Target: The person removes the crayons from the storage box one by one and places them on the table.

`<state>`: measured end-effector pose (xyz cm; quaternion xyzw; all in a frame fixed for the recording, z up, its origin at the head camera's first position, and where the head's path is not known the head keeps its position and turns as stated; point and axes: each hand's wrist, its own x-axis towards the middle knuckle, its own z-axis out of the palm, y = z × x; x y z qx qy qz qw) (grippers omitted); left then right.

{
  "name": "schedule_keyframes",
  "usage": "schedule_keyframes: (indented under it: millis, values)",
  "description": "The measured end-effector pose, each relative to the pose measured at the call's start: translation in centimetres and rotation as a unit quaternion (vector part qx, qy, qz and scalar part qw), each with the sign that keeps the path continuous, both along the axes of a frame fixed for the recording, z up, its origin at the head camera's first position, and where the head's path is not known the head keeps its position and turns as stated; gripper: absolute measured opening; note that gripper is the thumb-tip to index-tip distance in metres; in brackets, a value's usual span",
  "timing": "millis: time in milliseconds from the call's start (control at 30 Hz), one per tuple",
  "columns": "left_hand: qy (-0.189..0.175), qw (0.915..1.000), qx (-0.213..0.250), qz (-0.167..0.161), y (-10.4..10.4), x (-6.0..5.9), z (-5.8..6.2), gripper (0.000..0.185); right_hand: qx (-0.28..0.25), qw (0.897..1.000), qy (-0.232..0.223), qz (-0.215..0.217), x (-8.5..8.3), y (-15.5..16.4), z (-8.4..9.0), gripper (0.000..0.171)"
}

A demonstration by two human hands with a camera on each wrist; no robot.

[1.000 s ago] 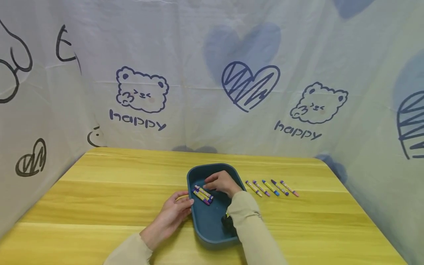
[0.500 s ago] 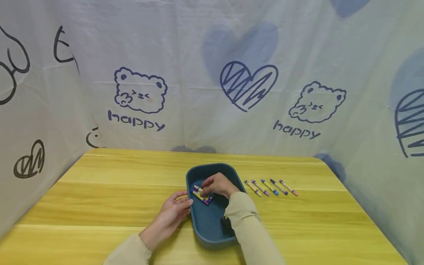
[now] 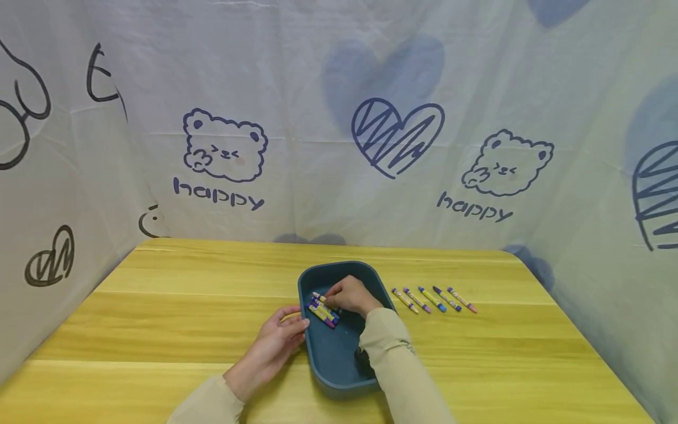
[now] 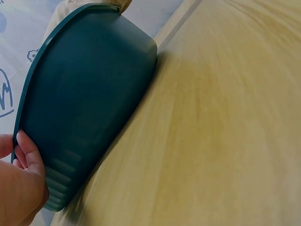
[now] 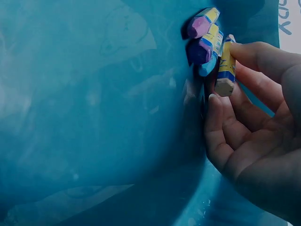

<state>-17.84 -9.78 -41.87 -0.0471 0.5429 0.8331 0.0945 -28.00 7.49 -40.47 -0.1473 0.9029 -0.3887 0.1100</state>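
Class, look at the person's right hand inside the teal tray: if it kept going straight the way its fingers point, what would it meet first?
Most likely the crayons in the tray, which the right hand already touches; beyond them stands the teal tray wall.

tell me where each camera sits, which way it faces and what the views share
Head: worn on the head, looking forward and down at the table, the teal tray and five loose crayons; both hands and sleeves show.
Left wrist: low beside the tray's outer wall; left hand touches its edge.
Right wrist: inside the tray, facing its floor; right hand pinches a crayon beside others.
Shared: all three show the tray; head and right wrist share the crayons in it.
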Motion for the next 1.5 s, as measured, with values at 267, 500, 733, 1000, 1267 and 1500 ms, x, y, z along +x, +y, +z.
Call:
schedule_keyframes:
  millis: [267, 500, 733, 1000, 1267, 1500]
  values:
    - [-0.003, 1.0000, 0.000, 0.007, 0.1, 0.0, 0.0, 0.038, -0.006, 1.000, 0.022, -0.020, 0.0, -0.1, -0.1, 0.011]
    - [0.001, 1.0000, 0.002, 0.005, 0.1, 0.0, -0.1, 0.038, -0.030, 0.999, 0.022, -0.040, 0.0, 0.0, 0.0, 0.013]
    - [0.001, 1.0000, 0.005, 0.005, 0.1, -0.1, -0.2, 0.038, -0.030, 0.996, 0.070, -0.048, -0.1, -0.1, 0.1, 0.012]
    - [0.006, 0.9998, 0.008, 0.015, 0.3, 0.1, 0.0, 0.036, -0.038, 0.991, 0.111, -0.065, -0.2, -0.3, 0.4, 0.012]
    - [0.006, 0.9998, 0.008, 0.014, 0.3, 0.0, 0.0, 0.035, -0.064, 0.985, 0.149, -0.056, 0.3, -0.3, 0.8, 0.013]
    - [0.003, 0.9999, 0.007, 0.007, 0.1, 0.0, 0.0, 0.039, -0.101, 0.981, 0.159, -0.053, 0.2, -0.1, 1.8, 0.013]
